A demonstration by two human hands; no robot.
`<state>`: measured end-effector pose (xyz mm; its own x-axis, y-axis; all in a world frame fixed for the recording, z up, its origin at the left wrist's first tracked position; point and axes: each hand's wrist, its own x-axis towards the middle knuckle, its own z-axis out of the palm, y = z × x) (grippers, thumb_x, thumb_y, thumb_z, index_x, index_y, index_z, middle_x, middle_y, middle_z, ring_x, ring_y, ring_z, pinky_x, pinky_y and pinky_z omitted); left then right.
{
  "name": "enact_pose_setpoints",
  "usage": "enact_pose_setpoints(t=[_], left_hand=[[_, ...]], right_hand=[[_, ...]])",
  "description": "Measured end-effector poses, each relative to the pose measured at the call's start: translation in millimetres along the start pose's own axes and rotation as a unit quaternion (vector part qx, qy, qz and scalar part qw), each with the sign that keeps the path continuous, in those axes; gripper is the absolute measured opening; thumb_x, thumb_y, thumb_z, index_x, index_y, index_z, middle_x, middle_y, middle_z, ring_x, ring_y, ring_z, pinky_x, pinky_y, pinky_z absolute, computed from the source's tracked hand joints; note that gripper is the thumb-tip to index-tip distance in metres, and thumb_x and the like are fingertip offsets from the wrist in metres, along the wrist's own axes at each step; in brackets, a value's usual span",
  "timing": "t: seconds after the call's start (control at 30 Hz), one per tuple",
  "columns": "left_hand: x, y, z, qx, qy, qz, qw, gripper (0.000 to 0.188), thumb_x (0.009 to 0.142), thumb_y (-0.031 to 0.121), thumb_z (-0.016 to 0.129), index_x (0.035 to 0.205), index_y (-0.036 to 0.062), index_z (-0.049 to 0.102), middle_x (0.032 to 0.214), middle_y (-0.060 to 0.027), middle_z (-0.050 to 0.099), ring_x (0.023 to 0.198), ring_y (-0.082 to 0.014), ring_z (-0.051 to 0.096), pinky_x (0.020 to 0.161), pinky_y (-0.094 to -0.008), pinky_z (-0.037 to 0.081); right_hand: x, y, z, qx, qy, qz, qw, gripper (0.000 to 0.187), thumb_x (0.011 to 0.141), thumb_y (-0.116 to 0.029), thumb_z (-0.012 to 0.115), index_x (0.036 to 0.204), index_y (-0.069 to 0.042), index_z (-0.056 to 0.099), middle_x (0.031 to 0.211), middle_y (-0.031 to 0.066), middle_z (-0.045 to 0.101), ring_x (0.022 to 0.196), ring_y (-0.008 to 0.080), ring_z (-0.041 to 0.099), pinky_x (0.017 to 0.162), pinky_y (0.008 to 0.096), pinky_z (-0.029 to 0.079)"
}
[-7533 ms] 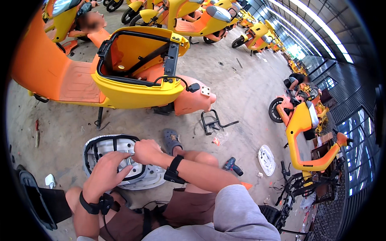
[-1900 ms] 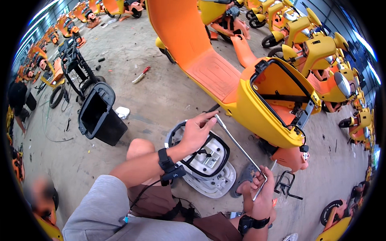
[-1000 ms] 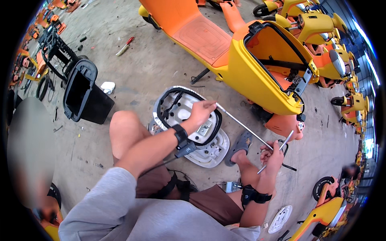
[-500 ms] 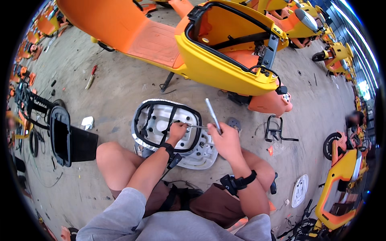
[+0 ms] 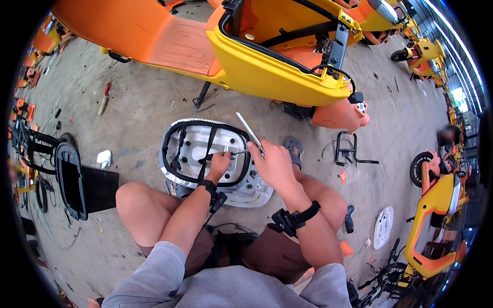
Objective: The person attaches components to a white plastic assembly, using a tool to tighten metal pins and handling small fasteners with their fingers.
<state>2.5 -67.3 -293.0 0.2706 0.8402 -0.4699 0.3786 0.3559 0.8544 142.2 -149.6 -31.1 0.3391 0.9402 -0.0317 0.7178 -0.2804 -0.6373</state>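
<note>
An upturned scooter seat (image 5: 170, 173), white inside with a black rim and black straps, lies on the floor before my knees. Over its right part my left hand (image 5: 221, 163) is closed, fingers pinched near the tip of a thin metal shaft; what they grip is too small to make out. Wrapped around a silver rod-handled wrench (image 5: 247, 129), my right hand (image 5: 273, 163) is above the seat's right edge. The wrench's handle slants up and away, and its shaft points left toward my left fingers. A second white plastic seat base (image 5: 251, 197) lies partly under the seat.
Ahead stands a yellow and orange scooter (image 5: 267, 77) with an open compartment. A black bin (image 5: 97, 190) lies left, and a red-handled tool (image 5: 106, 92) farther off. To the right are a black metal bracket (image 5: 349, 151), a cordless tool (image 5: 349, 219) and a white panel (image 5: 383, 228).
Both hands and the wrench have shifted slightly; the wrench's handle now leans farther left. The whole view has also moved a little, so the seat and scooter sit higher and farther left.
</note>
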Motion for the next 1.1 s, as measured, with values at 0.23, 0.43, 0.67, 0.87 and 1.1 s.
enact_pose_setpoints(t=[0.23,0.43,0.67,0.87,1.1], left_hand=[[3.6,-4.3,-0.3,0.005,-0.025,-0.069,0.997,0.043,0.096,0.036,0.058,0.093,-0.0034,0.076,0.069,-0.0086,0.065,0.061,-0.0151,0.059,0.056,-0.0355,0.047],[-5.5,5.5,-5.7,-0.093,-0.034,-0.082,0.992,0.028,0.095,0.029,0.059,0.083,0.0052,0.068,0.061,0.0016,0.054,0.043,-0.0061,0.042,0.036,-0.0243,0.025],[-15.4,16.6,-2.7,-0.171,-0.069,-0.125,0.975,0.017,0.097,0.02,0.056,0.097,0.0051,0.064,0.059,0.0045,0.049,0.041,-0.0035,0.037,0.035,-0.0231,0.02],[-20.9,12.2,-6.3,-0.177,-0.099,-0.108,0.973,0.012,0.099,0.017,0.054,0.104,0.0086,0.06,0.06,0.0044,0.048,0.041,-0.0032,0.036,0.034,-0.0219,0.021],[-25.4,17.1,-3.8,-0.132,-0.101,-0.117,0.979,0.016,0.099,0.021,0.056,0.106,0.0068,0.057,0.06,0.0035,0.046,0.04,-0.0052,0.037,0.035,-0.0237,0.023]], right_hand=[[4.4,0.3,8.4,0.013,0.027,-0.014,0.999,0.033,0.098,-0.035,0.06,0.092,-0.004,0.068,0.074,0.0254,0.065,0.076,0.0477,0.064,0.066,0.0552,0.051],[13.9,-10.5,22.6,0.018,0.033,-0.041,0.998,0.03,0.097,-0.029,0.058,0.091,0.0,0.062,0.075,0.0255,0.067,0.076,0.0482,0.064,0.07,0.056,0.05],[15.4,-12.5,18.3,0.022,0.031,-0.031,0.999,0.03,0.099,-0.025,0.056,0.09,0.003,0.06,0.073,0.0257,0.066,0.073,0.0472,0.065,0.067,0.0551,0.05],[14.9,-14.7,21.8,0.018,0.042,-0.03,0.999,0.029,0.099,-0.025,0.056,0.09,0.002,0.061,0.072,0.0249,0.066,0.072,0.0468,0.065,0.066,0.0548,0.05],[16.4,-22.3,15.1,-0.005,0.026,0.015,1.0,0.032,0.1,-0.029,0.052,0.091,-0.001,0.062,0.069,0.0212,0.067,0.07,0.045,0.066,0.064,0.0537,0.052]])
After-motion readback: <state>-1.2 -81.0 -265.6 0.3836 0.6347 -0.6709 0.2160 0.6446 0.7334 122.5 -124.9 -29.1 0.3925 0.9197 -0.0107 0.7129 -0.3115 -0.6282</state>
